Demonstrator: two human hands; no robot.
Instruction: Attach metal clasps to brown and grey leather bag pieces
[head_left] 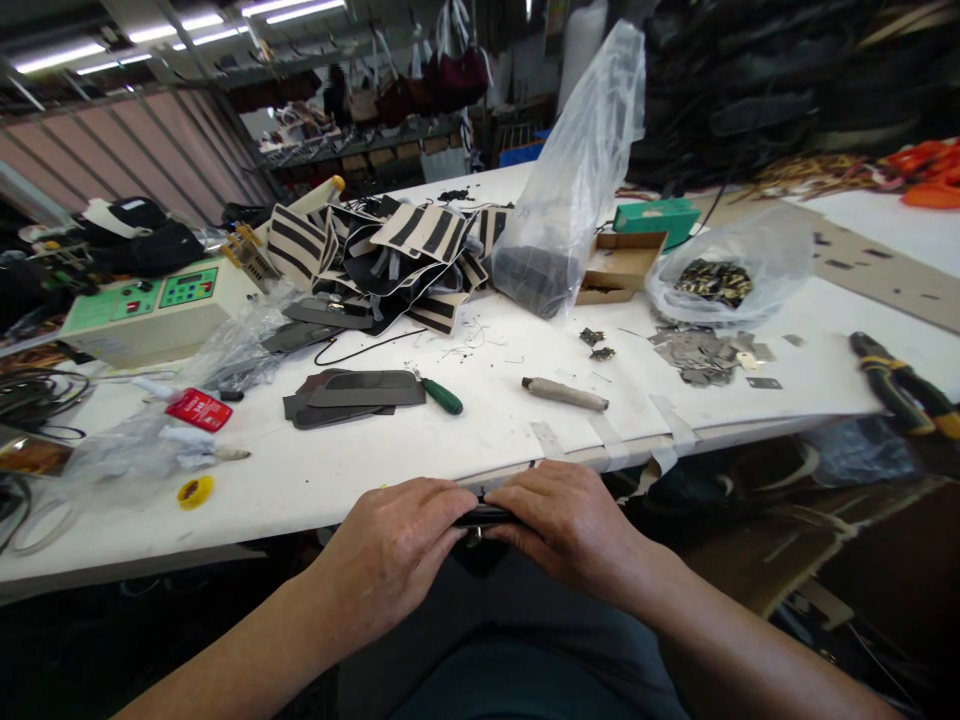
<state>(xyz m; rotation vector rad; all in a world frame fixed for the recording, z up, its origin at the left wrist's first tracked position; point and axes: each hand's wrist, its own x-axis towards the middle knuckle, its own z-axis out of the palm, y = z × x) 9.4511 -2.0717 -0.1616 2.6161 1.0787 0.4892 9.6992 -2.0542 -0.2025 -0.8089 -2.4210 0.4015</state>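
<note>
Both my hands meet just below the near edge of the white table (315, 470), over my lap. My left hand (397, 550) and my right hand (566, 525) are closed, fingers curled, pinching a small flat dark piece (484, 517) between them; a bit of metal shows under it. On the table beyond lie a stack of dark cut pieces (352, 395), a green-handled tool (441, 396) and a pale-handled tool (564, 394).
A pile of striped black-and-cream pieces (405, 250) sits mid-table, beside a clear plastic bag (577, 180) and a cardboard box (622, 265). Small metal plates (701, 355) lie right, pliers (904, 385) far right. A control box (150, 310) stands left.
</note>
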